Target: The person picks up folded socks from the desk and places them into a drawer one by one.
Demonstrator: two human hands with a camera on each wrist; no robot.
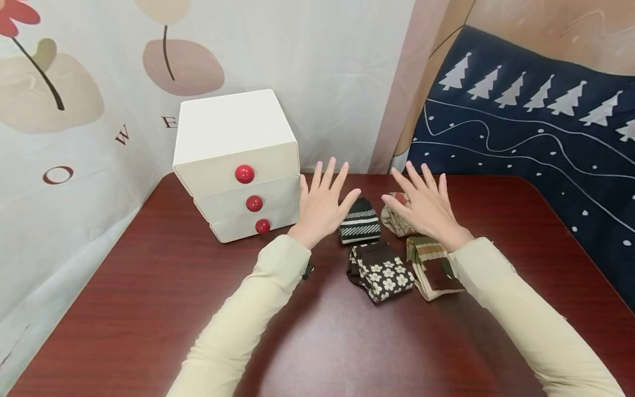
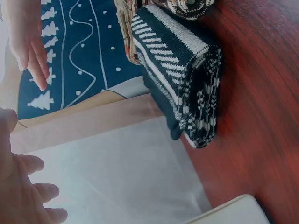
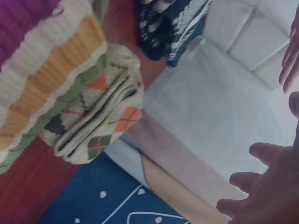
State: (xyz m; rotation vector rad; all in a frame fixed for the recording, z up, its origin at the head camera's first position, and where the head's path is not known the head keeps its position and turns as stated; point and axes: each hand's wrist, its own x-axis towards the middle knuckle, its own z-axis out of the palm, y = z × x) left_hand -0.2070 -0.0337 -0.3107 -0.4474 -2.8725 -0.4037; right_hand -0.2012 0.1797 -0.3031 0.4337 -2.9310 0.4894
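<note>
Both hands hover above the table with fingers spread, holding nothing. My left hand (image 1: 321, 209) is between the white drawer box and a folded black sock pair with white stripes (image 1: 360, 221). My right hand (image 1: 425, 207) hangs over a beige argyle sock pair (image 3: 100, 112), partly hiding it in the head view. Below the right wrist lies a striped sock pair (image 1: 430, 267) in green, tan and cream, partly covered by the sleeve. Nearer the front is a dark brown sock pair with white flowers (image 1: 384, 273). In the left wrist view the black striped socks (image 2: 170, 70) appear close up.
A white box with three stacked drawers (image 1: 228, 127) stands at the back left, its red knobs (image 1: 245, 174) facing front. The drawers look closed. Dark red wooden table (image 1: 149, 309) extends around everything. Printed cloths (image 1: 337, 82) hang behind it.
</note>
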